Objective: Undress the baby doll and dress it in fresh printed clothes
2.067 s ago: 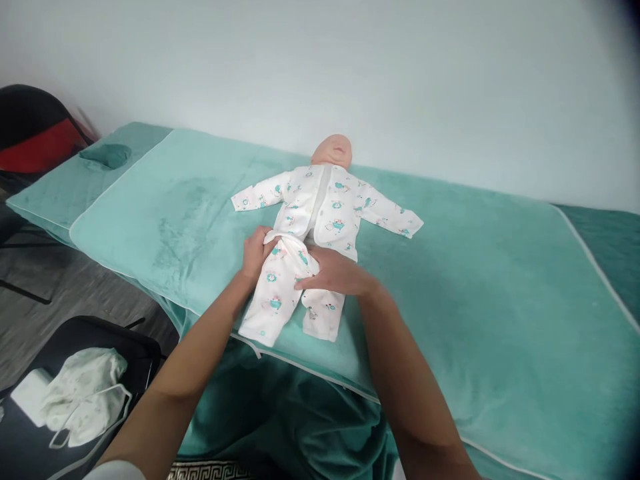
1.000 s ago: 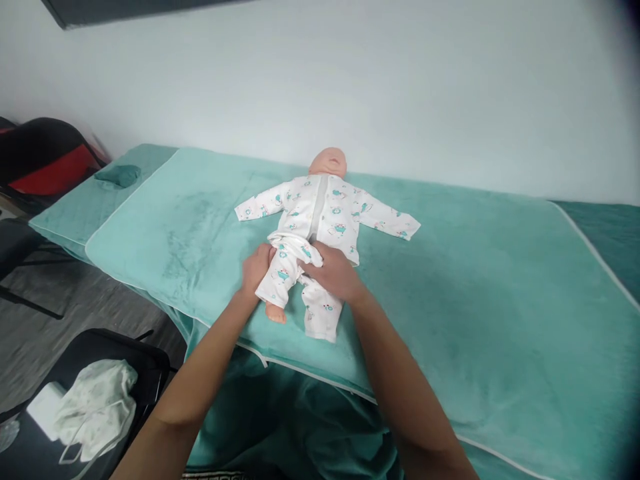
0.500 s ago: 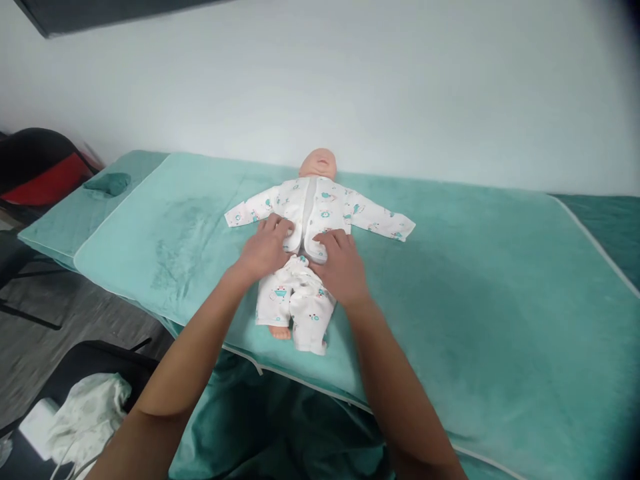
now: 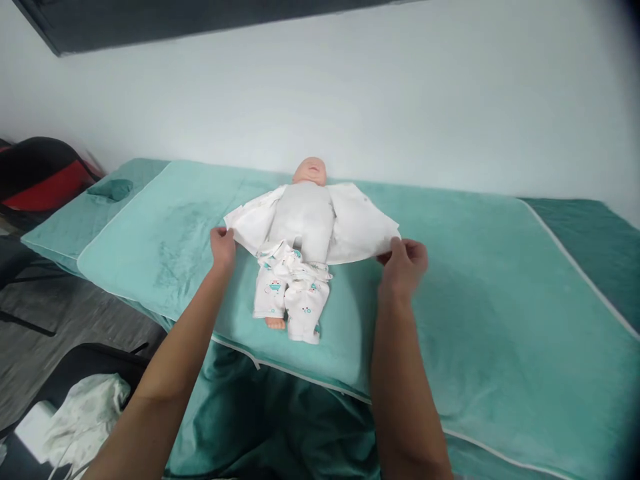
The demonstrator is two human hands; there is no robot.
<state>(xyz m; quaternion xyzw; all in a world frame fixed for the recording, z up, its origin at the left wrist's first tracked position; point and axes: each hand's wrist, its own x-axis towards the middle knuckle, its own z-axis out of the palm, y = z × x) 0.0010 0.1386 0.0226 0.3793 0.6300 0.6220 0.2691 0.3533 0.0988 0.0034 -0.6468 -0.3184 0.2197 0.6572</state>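
A baby doll (image 4: 304, 217) lies on its back on a teal padded mat (image 4: 480, 313), head toward the wall. Its white printed jacket (image 4: 357, 223) is spread wide open, baring the doll's pale torso. My left hand (image 4: 223, 245) pinches the jacket's left flap at its lower corner. My right hand (image 4: 404, 263) pinches the right flap's lower corner. White printed trousers (image 4: 290, 297) cover the doll's legs, and one bare foot (image 4: 275, 323) sticks out.
A small teal cloth (image 4: 111, 190) lies at the mat's far left end. A black and red chair (image 4: 43, 177) stands to the left. A crumpled pale garment (image 4: 83, 417) rests on a black surface at lower left. The wall runs behind the mat.
My hands moved from the trouser waist up to the jacket front, then pulled both flaps outward, opening the jacket and baring the torso. The trousers went up the legs earlier.
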